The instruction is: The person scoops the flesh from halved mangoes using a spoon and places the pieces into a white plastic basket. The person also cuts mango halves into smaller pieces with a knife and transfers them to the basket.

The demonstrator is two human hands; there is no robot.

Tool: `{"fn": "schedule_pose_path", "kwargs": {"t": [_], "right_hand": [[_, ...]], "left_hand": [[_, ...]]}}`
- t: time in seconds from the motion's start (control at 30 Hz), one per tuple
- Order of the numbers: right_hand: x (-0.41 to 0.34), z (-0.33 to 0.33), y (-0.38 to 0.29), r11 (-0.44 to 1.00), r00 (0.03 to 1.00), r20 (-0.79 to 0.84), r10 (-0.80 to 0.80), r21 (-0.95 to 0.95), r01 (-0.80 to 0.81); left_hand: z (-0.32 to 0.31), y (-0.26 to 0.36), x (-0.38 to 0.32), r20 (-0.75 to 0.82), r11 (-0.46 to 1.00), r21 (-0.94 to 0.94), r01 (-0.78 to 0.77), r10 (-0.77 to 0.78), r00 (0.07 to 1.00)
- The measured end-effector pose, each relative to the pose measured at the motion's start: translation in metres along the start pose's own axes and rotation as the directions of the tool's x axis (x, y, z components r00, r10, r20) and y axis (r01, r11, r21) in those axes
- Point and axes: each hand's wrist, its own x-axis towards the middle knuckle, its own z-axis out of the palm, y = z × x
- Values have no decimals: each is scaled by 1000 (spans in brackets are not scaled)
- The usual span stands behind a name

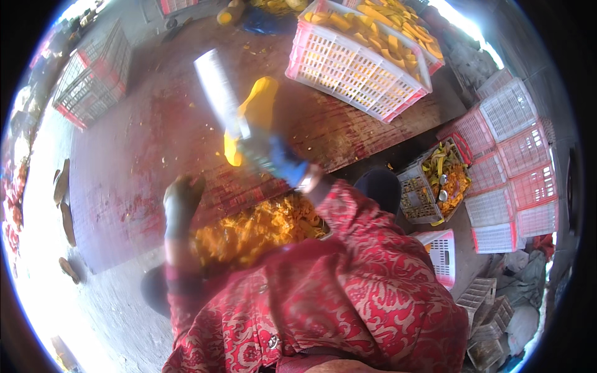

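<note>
My right hand (270,154), in a blue and pale glove, grips a wide-bladed knife (215,86) that is blurred by motion. Its blade points away from me over the board. Beneath and beside the blade lies a peeled yellow-orange squash piece (261,100); a second yellow piece (232,150) shows on the near side, and whether the two are joined is hidden. To the left, my gloved left hand (184,198) is raised, its fingers curled and blurred. Whether anything is inside it cannot be seen. Close to my body sits a heap of orange squash pulp and scraps (261,224).
A reddish stained board (154,140) spreads before me. Beyond it stands a white-and-pink crate (354,70) full of squash pieces. Another crate (95,77) is at the far left. To my right are a scrap crate (415,196) and stacked crates (508,109).
</note>
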Motion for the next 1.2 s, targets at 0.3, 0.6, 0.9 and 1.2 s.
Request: {"fn": "schedule_pose_path", "kwargs": {"t": [0.3,0.6,0.9,1.2], "right_hand": [[-74,-169,-2,821,770,-531,-354,-571,-16],[-58,-178,-6,555,885,-385,-262,-811,-188],[19,-199,-58,93,945,-306,-114,-951,-296],[100,-197,-43,81,802,-515,302,-825,-560]], "left_hand": [[114,168,166,198,949,308,-63,1,980],[98,138,137,286,830,449,-330,217,933],[105,147,159,384,743,529,-410,221,896],[109,133,177,364,811,439,-387,233,902]]}}
